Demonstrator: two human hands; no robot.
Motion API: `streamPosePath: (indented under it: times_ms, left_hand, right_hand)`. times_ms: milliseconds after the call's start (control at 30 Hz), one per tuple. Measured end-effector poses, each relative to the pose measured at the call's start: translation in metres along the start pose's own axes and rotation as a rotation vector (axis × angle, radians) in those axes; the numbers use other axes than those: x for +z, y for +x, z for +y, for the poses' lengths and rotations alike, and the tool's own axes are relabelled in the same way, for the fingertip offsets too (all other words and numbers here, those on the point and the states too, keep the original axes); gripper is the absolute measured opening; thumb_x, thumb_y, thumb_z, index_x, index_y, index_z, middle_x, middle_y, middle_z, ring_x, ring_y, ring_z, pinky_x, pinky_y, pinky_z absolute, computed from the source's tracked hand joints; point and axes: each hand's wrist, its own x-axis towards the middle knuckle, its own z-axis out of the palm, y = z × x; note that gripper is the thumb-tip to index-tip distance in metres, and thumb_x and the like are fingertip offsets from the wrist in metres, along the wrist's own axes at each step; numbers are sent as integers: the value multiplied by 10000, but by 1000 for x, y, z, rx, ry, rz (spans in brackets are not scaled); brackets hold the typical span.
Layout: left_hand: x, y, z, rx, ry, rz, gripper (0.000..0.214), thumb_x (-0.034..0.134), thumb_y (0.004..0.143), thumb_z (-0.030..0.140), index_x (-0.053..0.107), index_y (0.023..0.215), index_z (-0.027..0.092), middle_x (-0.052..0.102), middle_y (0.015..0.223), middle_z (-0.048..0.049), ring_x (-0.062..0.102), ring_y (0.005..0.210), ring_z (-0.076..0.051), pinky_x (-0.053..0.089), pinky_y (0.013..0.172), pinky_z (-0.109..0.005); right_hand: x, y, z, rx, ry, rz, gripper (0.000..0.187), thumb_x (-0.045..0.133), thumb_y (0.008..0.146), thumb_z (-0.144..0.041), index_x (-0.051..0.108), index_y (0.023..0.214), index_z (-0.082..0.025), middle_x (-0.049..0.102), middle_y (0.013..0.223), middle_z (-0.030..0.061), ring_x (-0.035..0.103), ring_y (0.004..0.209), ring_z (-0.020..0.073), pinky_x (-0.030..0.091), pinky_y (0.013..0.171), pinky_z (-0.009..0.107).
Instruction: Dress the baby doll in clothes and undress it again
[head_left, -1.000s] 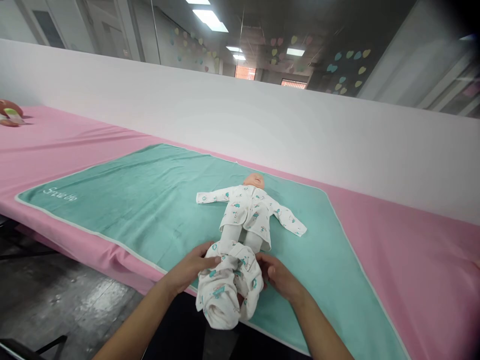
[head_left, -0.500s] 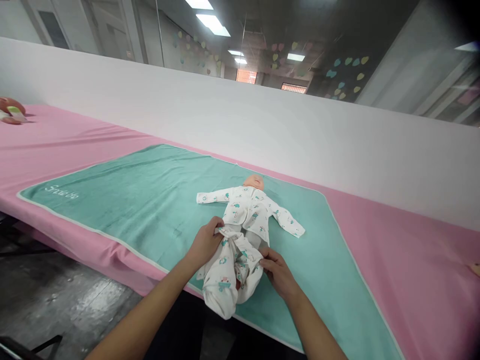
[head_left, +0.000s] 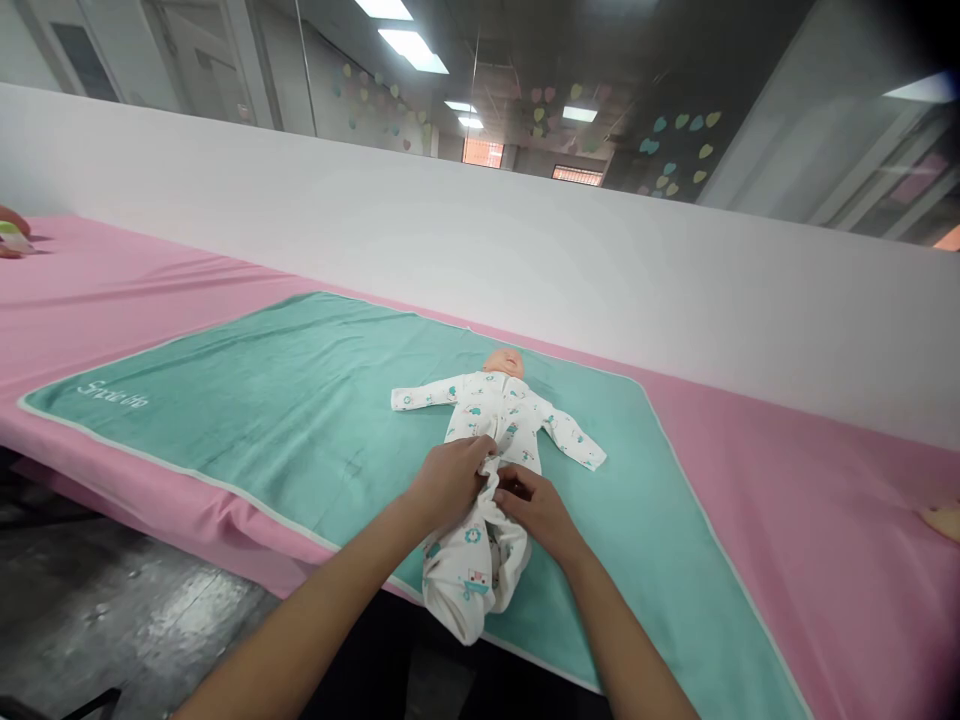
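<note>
A baby doll (head_left: 505, 362) lies on its back on a green blanket (head_left: 300, 400), its head toward the wall. It wears a white printed long-sleeved top (head_left: 495, 403), both sleeves spread sideways. White printed baby trousers (head_left: 469, 570) cover its lower legs, with the waist part bunched between my hands. My left hand (head_left: 454, 478) is closed on the bunched cloth near the top's hem. Opposite it, my right hand (head_left: 538, 508) has curled fingers pinching the other side of the cloth. The doll's hips are hidden behind my hands.
Pink cloth (head_left: 150, 270) covers the table under the blanket. A white wall (head_left: 480, 240) with glass above runs along the back. Part of another doll with something green-and-white (head_left: 13, 238) lies far left. A skin-coloured object (head_left: 943, 522) shows at the right edge.
My hands have come closer together and up toward the top's hem. The trouser waist, spread between them before, is now gathered in the middle. The view has shifted slightly.
</note>
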Motion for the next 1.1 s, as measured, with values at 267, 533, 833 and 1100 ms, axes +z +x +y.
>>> streamPosePath:
  times_ms: [267,533,833,1100]
  left_hand:
    - [0,0,-3,-147,-325,177,324,400,660,44,525,912,205,569,737,13,470,655,-136,316,595,-238]
    - [-2,-12,-33,-375,-737,-171,123,586,676,226,567,782,164,589,824,-8,495,700,-138,347,592,-216]
    - [-16,-31,-60,-250,-642,-423,171,579,691,286,527,795,161,472,723,17,420,656,-129,277,563,-217]
    - [16,-36,-44,-407,-1087,-214,277,501,712,176,574,979,186,581,915,-25,523,869,-188,397,734,-256]
  right_hand:
    - [0,-5,-4,71,76,-93,255,647,745,-370,534,690,-149,449,640,-24,390,613,90,291,560,219]
    - [-20,-30,35,163,293,16,304,649,733,-360,409,708,-175,415,616,-45,336,556,76,228,516,209]
    - [-26,-36,58,184,-636,353,110,483,759,-259,398,720,-203,422,579,-53,359,555,108,229,539,233]
    - [-2,-28,58,256,-64,270,116,481,664,-187,368,638,-180,353,615,-46,315,597,93,236,537,213]
